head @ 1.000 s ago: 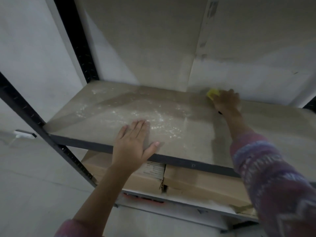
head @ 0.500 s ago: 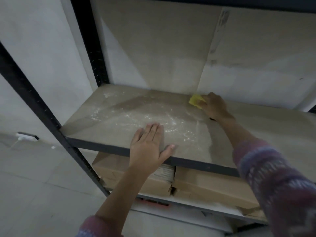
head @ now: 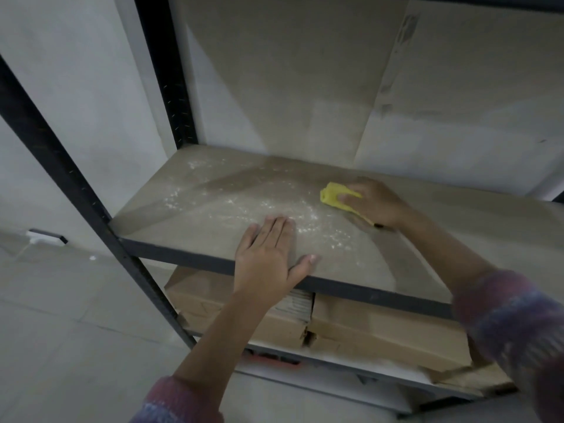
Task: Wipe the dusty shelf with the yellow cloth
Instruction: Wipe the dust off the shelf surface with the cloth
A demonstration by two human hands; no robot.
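Note:
The shelf (head: 189, 221) is a beige board in a black metal frame, speckled with white dust across its left and middle. My right hand (head: 377, 203) presses the yellow cloth (head: 331, 195) flat onto the board near the middle, a little in front of the back wall. Part of the cloth is hidden under that hand. My left hand (head: 268, 257) lies flat on the front edge of the shelf, fingers straight, thumb spread to the right. The board to the right of the cloth looks free of dust.
Black uprights (head: 61, 178) stand at the front left and at the back left (head: 164, 71). Cardboard boxes (head: 381, 331) fill the lower shelf. Beige panels (head: 305, 87) back the rack. A tiled floor (head: 61, 331) lies to the left.
My right hand has dragged the yellow cloth forward and leftward from the back wall toward the dust. My left hand stays planted on the front edge. The view has shifted.

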